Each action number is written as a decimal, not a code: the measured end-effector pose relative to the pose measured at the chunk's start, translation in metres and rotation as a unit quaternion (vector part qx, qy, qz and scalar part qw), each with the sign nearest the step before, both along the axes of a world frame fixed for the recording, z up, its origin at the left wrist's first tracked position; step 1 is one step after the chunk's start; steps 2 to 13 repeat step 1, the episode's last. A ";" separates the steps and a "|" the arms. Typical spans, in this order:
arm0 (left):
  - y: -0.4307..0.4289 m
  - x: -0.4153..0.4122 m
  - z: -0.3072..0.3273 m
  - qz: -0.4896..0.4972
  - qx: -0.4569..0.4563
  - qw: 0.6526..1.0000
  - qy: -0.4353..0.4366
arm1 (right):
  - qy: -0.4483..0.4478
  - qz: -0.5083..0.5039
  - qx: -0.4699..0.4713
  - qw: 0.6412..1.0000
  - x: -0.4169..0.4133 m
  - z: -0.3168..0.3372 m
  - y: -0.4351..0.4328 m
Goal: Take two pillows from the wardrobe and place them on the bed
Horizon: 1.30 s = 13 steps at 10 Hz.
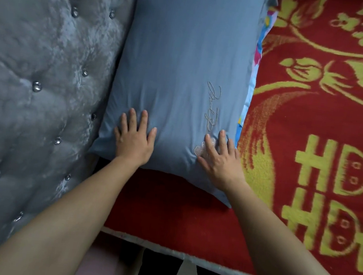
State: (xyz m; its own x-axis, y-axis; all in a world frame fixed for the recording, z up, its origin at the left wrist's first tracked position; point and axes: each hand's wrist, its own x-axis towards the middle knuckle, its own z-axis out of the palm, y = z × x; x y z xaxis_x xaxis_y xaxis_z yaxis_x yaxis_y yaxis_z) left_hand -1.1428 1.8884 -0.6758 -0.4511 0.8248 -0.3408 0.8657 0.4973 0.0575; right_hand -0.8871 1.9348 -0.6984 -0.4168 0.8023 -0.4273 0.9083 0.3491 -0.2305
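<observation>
Pillow placement at the head of the bed, seen from the head camera. Blue pillow (183, 73) lies flat on the red patterned blanket (314, 130), its long left edge touching the tufted grey headboard (42, 74); a strip of bright floral fabric (253, 73) shows along its right edge, which may be a second pillow beneath it, though too little is visible to say. Left hand (133, 139) rests palm-down near the pillow's lower left corner with fingers spread and nothing grasped; right hand (220, 159) lies likewise flat and open over the embroidered flower (204, 149) near the lower right corner. Judged from this arrangement, the step in hand is pressing or smoothing the pillow into its place. Risks from here: uneven pressure from one palm could skew the pillow away from the headboard; a push toward the near side could slide its lower end off the blanket's edge (162, 247), which lies near; dragging the palms rather than lifting them could wrinkle the smooth cover. If the floral fabric is the other pillow, stacking may not count as both being set out.
</observation>
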 end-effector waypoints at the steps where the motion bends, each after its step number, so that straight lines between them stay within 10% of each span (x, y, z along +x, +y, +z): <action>1: 0.000 0.009 0.042 -0.029 0.003 0.999 0.016 | -0.017 0.071 -0.001 0.997 0.018 0.043 0.003; 13: 0.000 0.009 0.042 -0.029 0.003 0.999 0.016 | -0.017 0.071 -0.001 0.997 0.018 0.043 0.003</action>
